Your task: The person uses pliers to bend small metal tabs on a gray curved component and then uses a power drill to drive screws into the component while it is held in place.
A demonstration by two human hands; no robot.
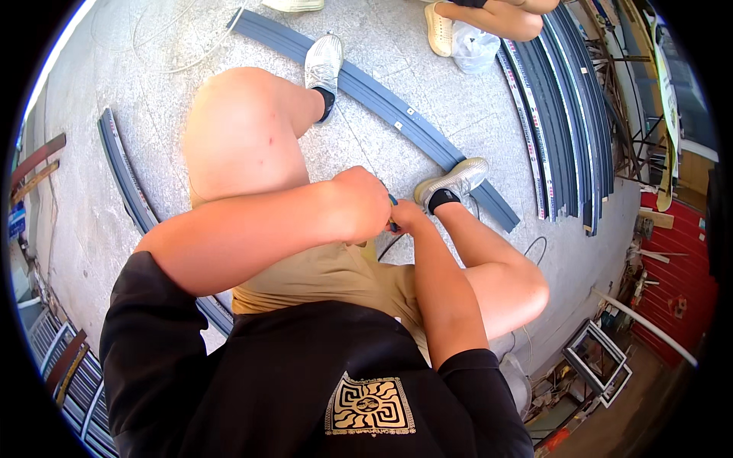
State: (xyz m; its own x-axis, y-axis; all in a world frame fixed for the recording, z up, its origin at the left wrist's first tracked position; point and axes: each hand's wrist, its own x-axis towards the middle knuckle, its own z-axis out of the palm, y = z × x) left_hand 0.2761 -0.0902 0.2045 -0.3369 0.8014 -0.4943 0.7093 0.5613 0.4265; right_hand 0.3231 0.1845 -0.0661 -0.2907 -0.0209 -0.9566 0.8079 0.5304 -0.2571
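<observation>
"Which step do I have in hand?"

"Close handwork, I'd judge: the left hand (360, 202) and right hand (410, 217) meet over a small blue-and-yellow piece (394, 226), between the knees and above the floor (359, 145)."

"And the fingers?"

"On the left they look clenched around the piece. On the right they're right against it, but I can't tell if they grip; too much is hidden."

"What does my next move call for?"

"A firm left hold, I'd say, and minding the dark cable (392, 246) just below."

"Surface and room?"

"Pale, speckled floor. A grey strip (374, 96) runs diagonally under both shoes; more strips (561, 114) lie to the right, near a plastic bag (475, 49) and another person's shoe (439, 30). Lower right, I see a window frame (578, 338) and a red panel (679, 282)."
</observation>
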